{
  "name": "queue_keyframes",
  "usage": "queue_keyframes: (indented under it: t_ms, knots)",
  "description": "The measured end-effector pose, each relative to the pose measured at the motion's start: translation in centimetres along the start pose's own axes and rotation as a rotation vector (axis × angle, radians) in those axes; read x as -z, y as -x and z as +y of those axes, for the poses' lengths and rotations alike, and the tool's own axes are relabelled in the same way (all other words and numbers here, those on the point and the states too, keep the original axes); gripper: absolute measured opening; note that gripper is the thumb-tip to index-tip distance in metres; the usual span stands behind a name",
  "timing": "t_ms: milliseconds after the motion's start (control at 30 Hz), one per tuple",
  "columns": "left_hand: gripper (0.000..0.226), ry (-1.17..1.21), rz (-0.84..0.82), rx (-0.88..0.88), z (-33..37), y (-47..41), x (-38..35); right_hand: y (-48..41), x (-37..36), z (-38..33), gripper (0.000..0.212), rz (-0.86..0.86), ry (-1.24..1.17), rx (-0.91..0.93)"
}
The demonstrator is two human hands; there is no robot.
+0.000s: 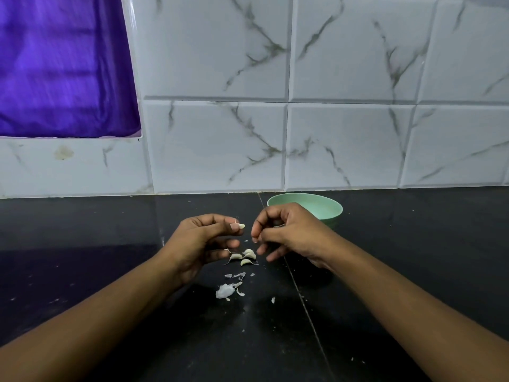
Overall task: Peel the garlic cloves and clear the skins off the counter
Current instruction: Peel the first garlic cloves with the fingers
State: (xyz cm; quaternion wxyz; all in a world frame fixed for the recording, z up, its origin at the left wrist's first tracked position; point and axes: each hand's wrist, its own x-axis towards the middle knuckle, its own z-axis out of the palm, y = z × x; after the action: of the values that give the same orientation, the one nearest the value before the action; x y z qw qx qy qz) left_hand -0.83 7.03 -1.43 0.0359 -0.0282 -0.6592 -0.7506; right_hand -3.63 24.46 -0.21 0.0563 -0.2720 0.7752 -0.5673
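While the left hand (205, 241) pinches a small pale garlic clove (241, 226) between thumb and fingertip above the black stone counter (110, 244), the right hand (286, 232) is curled beside it; whether it grips skin cannot be told. More cloves (245, 257) and thin white papery skins (225, 290) lie just nearer. The clove looks light, firm and slippery: hold its ends. The skins look flimsy, best swept together.

I'm seeing my right hand (286, 232) covering the near rim of the green bowl (322, 208), and its curled fingers are hiding whatever they pinch. My left hand (203, 241) is concealing most of a garlic clove (241, 226). Both forearms are running off the bottom edge.
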Motion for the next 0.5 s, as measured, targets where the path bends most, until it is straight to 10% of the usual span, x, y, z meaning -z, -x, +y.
queue_keyframes:
  t_ms: [500]
  knots:
    - [0.006, -0.138, -0.054, -0.147, -0.46, 0.05, -0.21, -0.15, -0.66, 0.12, 0.011, 0.090, -0.093, 0.007]
